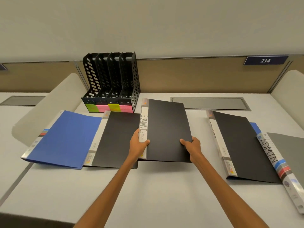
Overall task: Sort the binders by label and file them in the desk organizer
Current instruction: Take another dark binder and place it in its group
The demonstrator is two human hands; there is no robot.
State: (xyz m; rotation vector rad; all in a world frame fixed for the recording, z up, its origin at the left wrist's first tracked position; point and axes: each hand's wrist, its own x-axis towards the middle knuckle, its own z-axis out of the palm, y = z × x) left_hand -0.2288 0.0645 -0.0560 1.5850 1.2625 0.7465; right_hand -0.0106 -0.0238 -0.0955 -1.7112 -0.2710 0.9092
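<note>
FINANCE binder (167, 129), black with a white lettered spine, was at the middle of the surface (148, 186), held at its near corners by both hands. The left hand (138, 143) gripped the spine corner and the right hand (192, 145) the opposite corner; on each, the fingers were closed on the binder, thumb on top and the rest hidden beneath. Its near edge appeared raised, and its left side overlapped a second black binder (115, 139) lying flat. A blue binder (65, 139) lay further left. To the right, a third black binder (243, 145) lay flat, its spine label unreadable, with the grey ADMIN binder (289, 153) just beside it. The black four-slot organizer (111, 79) stood at the back of the surface, with green, pink and yellow notes (110, 108) along its front.
</note>
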